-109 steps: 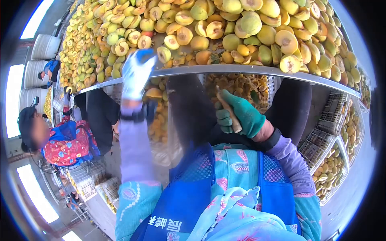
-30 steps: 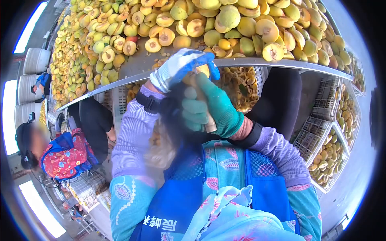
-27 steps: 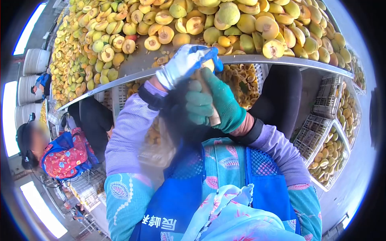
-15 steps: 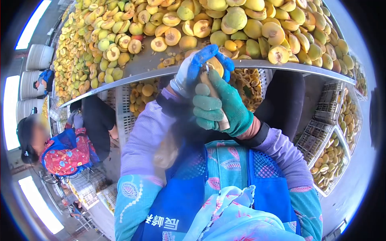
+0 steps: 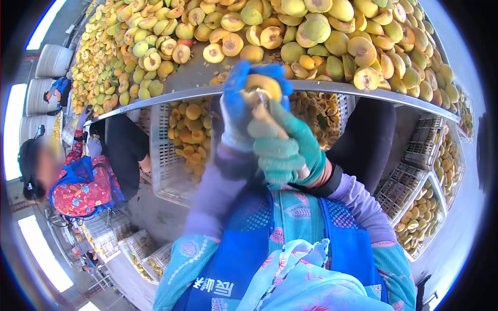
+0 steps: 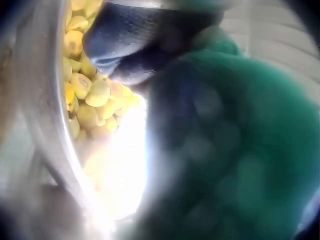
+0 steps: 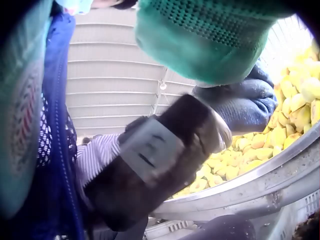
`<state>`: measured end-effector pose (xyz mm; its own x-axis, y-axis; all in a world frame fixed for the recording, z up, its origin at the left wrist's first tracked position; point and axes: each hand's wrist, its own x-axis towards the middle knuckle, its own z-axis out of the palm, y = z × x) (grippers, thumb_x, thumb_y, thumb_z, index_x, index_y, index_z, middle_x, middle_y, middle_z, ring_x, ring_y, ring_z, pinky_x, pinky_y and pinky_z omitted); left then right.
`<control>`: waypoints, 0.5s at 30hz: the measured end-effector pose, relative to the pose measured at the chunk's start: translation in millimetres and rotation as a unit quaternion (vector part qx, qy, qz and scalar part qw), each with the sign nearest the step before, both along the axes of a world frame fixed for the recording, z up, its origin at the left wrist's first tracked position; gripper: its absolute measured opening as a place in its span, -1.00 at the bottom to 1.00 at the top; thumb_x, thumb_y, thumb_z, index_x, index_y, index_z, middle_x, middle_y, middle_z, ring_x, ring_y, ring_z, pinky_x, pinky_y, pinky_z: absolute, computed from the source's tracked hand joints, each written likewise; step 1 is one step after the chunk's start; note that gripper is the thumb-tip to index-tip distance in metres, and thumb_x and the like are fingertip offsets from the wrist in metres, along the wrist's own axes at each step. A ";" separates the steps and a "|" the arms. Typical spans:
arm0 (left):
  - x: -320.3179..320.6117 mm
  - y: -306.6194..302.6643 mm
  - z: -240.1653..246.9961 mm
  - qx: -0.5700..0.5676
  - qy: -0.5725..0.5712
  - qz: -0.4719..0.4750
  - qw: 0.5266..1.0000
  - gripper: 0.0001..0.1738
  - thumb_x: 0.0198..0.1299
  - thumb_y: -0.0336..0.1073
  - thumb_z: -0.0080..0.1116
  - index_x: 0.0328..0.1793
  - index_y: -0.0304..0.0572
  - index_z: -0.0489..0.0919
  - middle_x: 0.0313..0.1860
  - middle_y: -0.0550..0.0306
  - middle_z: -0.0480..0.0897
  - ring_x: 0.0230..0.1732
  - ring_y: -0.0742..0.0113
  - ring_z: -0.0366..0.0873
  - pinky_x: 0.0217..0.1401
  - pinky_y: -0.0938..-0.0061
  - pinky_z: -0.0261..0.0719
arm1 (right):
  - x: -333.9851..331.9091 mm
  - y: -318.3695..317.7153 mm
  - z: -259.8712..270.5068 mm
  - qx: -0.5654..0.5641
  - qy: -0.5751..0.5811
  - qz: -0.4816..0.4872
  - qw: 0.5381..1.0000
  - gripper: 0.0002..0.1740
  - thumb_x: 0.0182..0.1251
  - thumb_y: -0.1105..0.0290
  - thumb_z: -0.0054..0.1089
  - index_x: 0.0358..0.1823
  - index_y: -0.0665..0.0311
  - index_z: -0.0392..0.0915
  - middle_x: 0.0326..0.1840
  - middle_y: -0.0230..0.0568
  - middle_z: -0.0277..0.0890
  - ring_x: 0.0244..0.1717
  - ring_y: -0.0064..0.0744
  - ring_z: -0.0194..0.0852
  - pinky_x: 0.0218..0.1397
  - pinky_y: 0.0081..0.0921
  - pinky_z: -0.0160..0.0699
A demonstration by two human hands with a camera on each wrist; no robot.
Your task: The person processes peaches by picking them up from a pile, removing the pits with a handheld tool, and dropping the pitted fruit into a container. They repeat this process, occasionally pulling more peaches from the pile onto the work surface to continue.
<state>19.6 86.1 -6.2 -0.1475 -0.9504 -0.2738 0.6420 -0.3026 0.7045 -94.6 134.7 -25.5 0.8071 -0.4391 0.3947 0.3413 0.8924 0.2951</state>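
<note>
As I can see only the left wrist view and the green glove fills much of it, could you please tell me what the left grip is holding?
Observer: The head view shows a yellow fruit in the left grip.
Operator: Thank you; what does the right grip hold?
Observer: It holds a tan handle.
Operator: Is anyone else nearby, please?
Observer: Yes, a person in red is at the left of the head view.
</note>
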 end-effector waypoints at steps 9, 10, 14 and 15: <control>178.3 -72.5 -27.3 -0.200 -0.822 0.066 0.528 -0.55 0.13 0.06 0.26 -0.23 -0.25 0.63 -0.33 -0.06 0.69 -0.26 -0.06 0.61 -0.17 0.15 0.52 | -30.5 -6.7 -86.7 0.078 0.477 0.003 0.876 -0.60 0.50 -0.08 -0.13 -0.28 0.08 0.43 -0.69 -0.57 0.15 -0.75 -0.65 0.08 -0.68 -0.60 0.09; 139.9 -90.0 4.1 -0.125 -0.834 0.016 0.538 -0.48 0.16 0.15 0.18 -0.21 -0.24 0.64 -0.28 -0.10 0.69 -0.20 -0.07 0.61 -0.12 0.16 0.53 | -28.6 -7.7 -72.8 0.040 0.479 -0.006 0.877 -0.61 0.50 -0.07 -0.11 -0.28 0.08 0.43 -0.69 -0.57 0.17 -0.75 -0.64 0.09 -0.68 -0.60 0.11; 110.6 -182.4 -46.4 -0.146 -0.881 -0.168 0.418 -0.24 -0.02 0.29 0.26 0.04 -0.26 0.57 0.00 -0.20 0.64 0.10 -0.07 0.57 0.16 0.25 0.50 | -38.3 -22.6 -35.0 -0.077 0.539 -0.083 0.835 -0.62 0.47 -0.06 -0.05 -0.28 0.09 0.43 -0.67 -0.54 0.24 -0.74 -0.64 0.14 -0.67 -0.64 0.15; 107.5 -190.7 -47.4 -0.166 -0.889 -0.228 0.361 -0.25 -0.04 0.27 0.29 0.02 -0.28 0.57 -0.01 -0.22 0.63 0.10 -0.09 0.56 0.15 0.23 0.50 | -43.2 -25.5 -35.9 -0.096 0.566 -0.104 0.812 -0.61 0.47 -0.06 -0.05 -0.27 0.10 0.43 -0.66 -0.54 0.25 -0.73 -0.64 0.15 -0.66 -0.65 0.15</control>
